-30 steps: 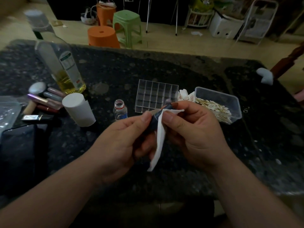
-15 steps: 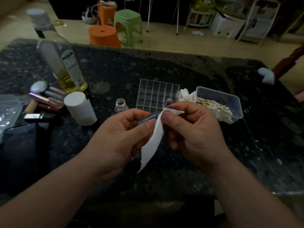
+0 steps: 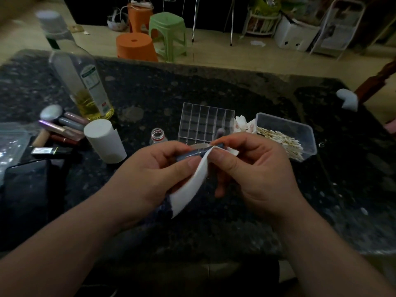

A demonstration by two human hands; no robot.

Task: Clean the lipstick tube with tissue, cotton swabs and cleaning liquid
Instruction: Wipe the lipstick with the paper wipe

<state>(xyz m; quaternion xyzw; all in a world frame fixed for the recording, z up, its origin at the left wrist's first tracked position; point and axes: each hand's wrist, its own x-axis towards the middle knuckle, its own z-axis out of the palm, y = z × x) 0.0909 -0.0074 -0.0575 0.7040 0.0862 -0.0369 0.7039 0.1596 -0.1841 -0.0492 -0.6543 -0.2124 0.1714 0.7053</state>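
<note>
Above the dark stone table, my left hand [image 3: 147, 179] pinches a dark blue lipstick tube [image 3: 194, 153] that lies almost level. My right hand [image 3: 255, 168] presses a white tissue [image 3: 190, 189] over the tube's right end; the tissue's loose tail hangs down between both hands. A clear tub of cotton swabs [image 3: 287, 136] sits to the right. A small open bottle [image 3: 158, 136] stands just behind my left hand. A roll of tissue [image 3: 105, 142] stands to the left.
A clear gridded organiser [image 3: 205, 123] stands behind my hands, with used tissue [image 3: 244, 125] beside it. At the left are a tall bottle of yellow liquid [image 3: 85, 86], several lipsticks [image 3: 62, 129], a plastic bag [image 3: 10, 144] and a dark pouch [image 3: 32, 185].
The tube has turned from tilted upright to nearly level, and my left hand has shifted its grip along it. The tissue's tail has swung toward my left hand.
</note>
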